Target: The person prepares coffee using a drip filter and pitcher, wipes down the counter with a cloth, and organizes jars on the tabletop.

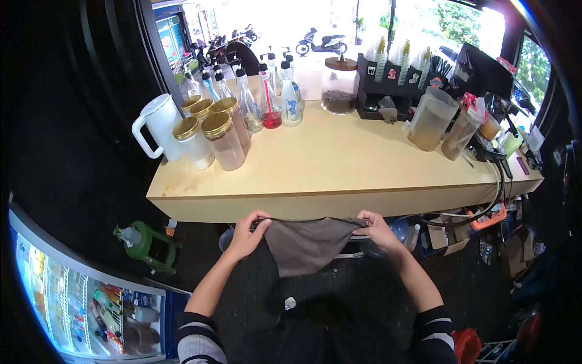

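Observation:
A greyish-brown cloth hangs stretched between my two hands, just in front of the counter's front edge. My left hand pinches its upper left corner between thumb and fingers. At the upper right corner, my right hand grips it the same way. The cloth's top edge is dark and sags a little, and its lower part drapes down over the dark floor.
On the wooden counter stand a white pitcher, gold-lidded jars, pump bottles, a wooden-lidded jar and a cloudy plastic pitcher. A lit fridge and green gas cylinder are at left.

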Motion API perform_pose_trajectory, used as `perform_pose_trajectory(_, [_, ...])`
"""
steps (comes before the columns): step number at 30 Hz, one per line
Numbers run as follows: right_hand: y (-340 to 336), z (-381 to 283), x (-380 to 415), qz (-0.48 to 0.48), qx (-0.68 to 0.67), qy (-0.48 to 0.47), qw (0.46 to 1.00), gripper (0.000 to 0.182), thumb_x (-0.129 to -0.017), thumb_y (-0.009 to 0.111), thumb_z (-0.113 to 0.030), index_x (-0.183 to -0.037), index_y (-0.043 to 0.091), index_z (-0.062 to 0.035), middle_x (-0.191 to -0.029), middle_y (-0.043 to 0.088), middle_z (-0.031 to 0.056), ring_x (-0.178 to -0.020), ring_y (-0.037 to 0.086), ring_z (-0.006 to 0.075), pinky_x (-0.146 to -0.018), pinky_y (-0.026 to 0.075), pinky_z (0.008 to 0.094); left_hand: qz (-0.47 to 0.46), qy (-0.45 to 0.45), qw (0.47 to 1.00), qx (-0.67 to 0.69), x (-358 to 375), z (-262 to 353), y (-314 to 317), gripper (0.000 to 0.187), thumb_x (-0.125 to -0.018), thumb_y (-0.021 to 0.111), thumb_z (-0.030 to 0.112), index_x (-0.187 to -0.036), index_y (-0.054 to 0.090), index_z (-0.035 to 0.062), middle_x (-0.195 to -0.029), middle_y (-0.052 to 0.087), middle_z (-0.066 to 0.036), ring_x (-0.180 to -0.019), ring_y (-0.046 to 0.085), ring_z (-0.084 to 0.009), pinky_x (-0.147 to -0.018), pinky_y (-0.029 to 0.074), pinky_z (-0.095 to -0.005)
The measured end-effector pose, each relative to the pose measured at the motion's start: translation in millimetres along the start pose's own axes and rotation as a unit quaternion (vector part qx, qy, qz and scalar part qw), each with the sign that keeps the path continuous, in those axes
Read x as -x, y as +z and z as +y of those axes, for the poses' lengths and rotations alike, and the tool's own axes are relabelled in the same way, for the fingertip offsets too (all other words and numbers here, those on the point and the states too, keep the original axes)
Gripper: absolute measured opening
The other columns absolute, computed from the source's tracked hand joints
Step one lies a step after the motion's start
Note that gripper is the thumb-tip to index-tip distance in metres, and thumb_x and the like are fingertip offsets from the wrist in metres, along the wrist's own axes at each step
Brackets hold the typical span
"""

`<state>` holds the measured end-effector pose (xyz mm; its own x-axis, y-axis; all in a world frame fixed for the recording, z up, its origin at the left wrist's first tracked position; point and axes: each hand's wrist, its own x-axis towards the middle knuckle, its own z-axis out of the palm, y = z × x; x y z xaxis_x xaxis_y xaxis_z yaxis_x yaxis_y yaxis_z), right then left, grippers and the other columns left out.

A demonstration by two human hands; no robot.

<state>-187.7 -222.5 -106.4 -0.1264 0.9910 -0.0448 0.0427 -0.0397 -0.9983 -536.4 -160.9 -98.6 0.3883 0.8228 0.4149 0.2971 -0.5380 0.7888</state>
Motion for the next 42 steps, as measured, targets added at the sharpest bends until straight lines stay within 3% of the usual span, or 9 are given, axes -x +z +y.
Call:
perform_pose_trajectory(5, [9.9,-6.1,-1.9,-0.082,-0.19,0.052,0.977,0.014,-0.081,0.066,0.0,-0.086,0.056,-0.0074,-0.09,0.062,0.0,-0.09,0.056,0.0075,-0.086,0.041,0.0225,-0.057,-0.058,0.992,0.099,-0.1,-1.9,-13.4,0.011,-0.093,0.059,0.014,-0.099,0.057,0.005,-0.072,0.046,0.004,-0.062,0.038,-0.0041,-0.055,0.033,-0.0218])
perform_pose_trajectory(11, [-0.2,-59.3,-46.9,0.1,-0.018,-0.046,0.994,0.012,-0.082,0.071,-0.01,-0.092,0.066,-0.0055,-0.086,0.067,0.0006,-0.08,0.061,0.0081,-0.081,0.047,0.0243,0.028,-0.05,0.995,0.082,-72.0,7.4,-47.8,0.012,-0.093,0.059,0.015,-0.098,0.06,0.0045,-0.078,0.049,0.006,-0.069,0.042,-0.0015,-0.059,0.034,-0.0195])
perform_pose_trajectory(17, [-32.9,-204.0,-121.9,0.152,0.037,-0.319,0.935,0.009,-0.082,0.068,-0.004,-0.09,0.068,-0.0023,-0.082,0.065,-0.0016,-0.075,0.055,0.0022,-0.067,0.042,0.0168,0.253,0.232,0.939,-0.033,-191.1,69.6,-70.6,0.012,-0.092,0.058,0.011,-0.095,0.059,-0.0013,-0.085,0.055,-0.005,-0.077,0.051,-0.0116,-0.069,0.041,-0.0246])
perform_pose_trajectory(21, [-48.3,-215.6,-129.9,0.175,0.184,-0.376,0.891,0.005,-0.082,0.066,-0.003,-0.086,0.068,-0.0008,-0.081,0.066,-0.0004,-0.075,0.056,0.0043,-0.068,0.045,0.0206,0.299,0.312,0.892,-0.129,-202.5,73.3,-62.7,0.007,-0.088,0.058,0.002,-0.094,0.059,-0.0001,-0.087,0.056,-0.008,-0.078,0.053,-0.0154,-0.071,0.043,-0.0276])
perform_pose_trajectory(26, [-83.2,-123.8,-119.4,0.039,0.187,-0.17,0.967,0.004,-0.081,0.068,-0.006,-0.082,0.067,-0.0021,-0.079,0.066,0.0003,-0.077,0.058,0.0073,-0.072,0.046,0.0249,0.098,0.118,0.98,-0.124,-138.6,2.4,-12.5,0.01,-0.087,0.059,0.002,-0.096,0.063,-0.0012,-0.09,0.066,-0.012,-0.085,0.064,-0.0201,-0.079,0.049,-0.0307])
perform_pose_trajectory(31, [-119.9,-54.7,-136.4,-0.181,0.198,-0.097,0.959,0.014,-0.081,0.075,-0.015,-0.08,0.066,-0.0043,-0.068,0.054,-0.0053,-0.066,0.048,0.0041,-0.066,0.041,0.0223,-0.028,-0.068,0.993,-0.089,-112.4,-1.3,16.8,0.013,-0.085,0.065,0.007,-0.095,0.067,0.0,-0.09,0.069,-0.012,-0.085,0.067,-0.0205,-0.077,0.051,-0.0321])
perform_pose_trajectory(37, [-136.2,-72.1,-211.8,-0.102,0.126,-0.096,0.982,0.016,-0.08,0.075,-0.015,-0.081,0.066,-0.0027,-0.065,0.053,-0.003,-0.065,0.049,0.0061,-0.062,0.042,0.024,0.069,-0.042,0.995,-0.058,-186.8,-19.0,18.6,0.022,-0.085,0.065,0.009,-0.104,0.064,-0.0015,-0.098,0.067,-0.016,-0.093,0.065,-0.0243,-0.084,0.05,-0.033])
perform_pose_trajectory(40, [-139.4,-64.9,-239.2,0.053,0.39,-0.238,0.888,0.031,-0.077,0.073,-0.016,-0.102,0.063,-0.0011,-0.099,0.061,0.0159,-0.089,0.06,0.0282,-0.078,0.048,0.0386,0.151,0.004,0.971,-0.184,-218.9,-34.3,39.6,0.038,-0.085,0.065,0.015,-0.119,0.056,0.0004,-0.116,0.061,-0.019,-0.107,0.059,-0.0302,-0.093,0.045,-0.0388])
perform_pose_trajectory(42, [-130.4,-56.7,-233.5,0.028,0.411,-0.298,0.861,0.035,-0.079,0.071,-0.018,-0.11,0.061,-0.0031,-0.11,0.058,0.0172,-0.099,0.057,0.0314,-0.085,0.046,0.0401,0.081,0.013,0.975,-0.207,-215.2,-38.3,61.8,0.05,-0.084,0.065,0.02,-0.127,0.048,0.0013,-0.128,0.053,-0.02,-0.116,0.052,-0.0355,-0.099,0.04,-0.042])
